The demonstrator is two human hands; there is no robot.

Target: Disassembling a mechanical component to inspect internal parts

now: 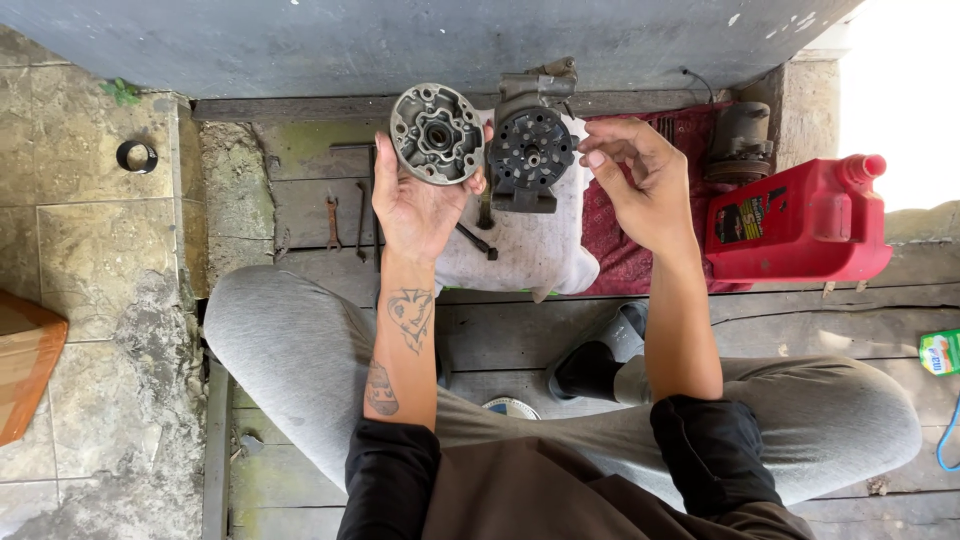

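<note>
My left hand (418, 205) holds up a round grey metal plate (437, 133) with a ring of holes and a dark hub, its face turned toward me. Just right of it a dark compressor body (531, 150) stands on a white cloth (535, 250), its round holed face up. My right hand (640, 180) hovers beside the compressor with curled fingers pinched together; whether anything small is between them I cannot tell. I sit cross-legged on wooden planks.
Wrenches (333, 222) and rods lie on the planks left of the cloth. A red jug (800, 222) lies on its side at right, behind it a second compressor (740, 142) on a red cloth (620, 255). A black ring (137, 156) sits on the stone floor.
</note>
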